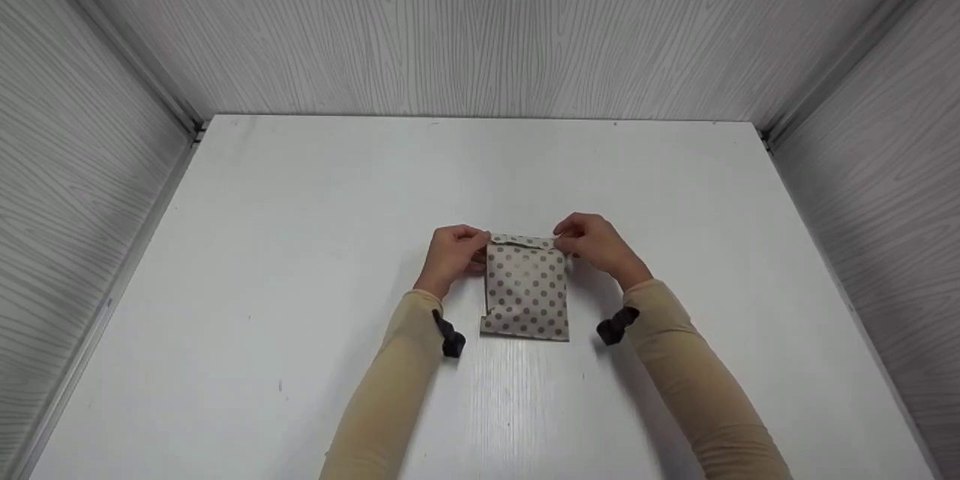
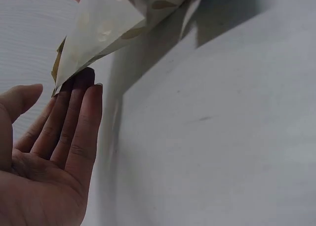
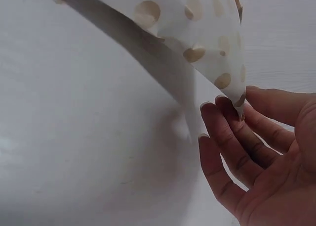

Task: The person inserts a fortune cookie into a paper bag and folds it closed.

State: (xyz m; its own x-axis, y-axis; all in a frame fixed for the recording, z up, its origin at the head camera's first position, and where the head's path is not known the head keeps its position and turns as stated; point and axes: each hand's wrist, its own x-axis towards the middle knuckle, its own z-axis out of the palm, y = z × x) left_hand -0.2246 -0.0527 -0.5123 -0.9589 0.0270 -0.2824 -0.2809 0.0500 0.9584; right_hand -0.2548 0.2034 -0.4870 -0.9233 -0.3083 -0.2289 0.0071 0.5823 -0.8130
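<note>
A small white paper bag point(image 1: 526, 285) with grey-brown dots stands out in the middle of the white table, its top edge folded over in a narrow strip. At its upper left corner is my left hand point(image 1: 453, 255). In the left wrist view, the straight fingers point(image 2: 79, 122) touch the bag's corner from behind, while the thumb stands apart from the paper. My right hand point(image 1: 596, 241) pinches the upper right corner. Thumb and fingers point(image 3: 224, 132) meet round that dotted corner in the right wrist view.
The white table point(image 1: 300, 187) runs back to a grey wood-grain wall point(image 1: 480, 30), with similar panels at both sides. Black wrist mounts point(image 1: 613, 325) hang from the beige sleeves point(image 1: 390, 390), either side of the bag.
</note>
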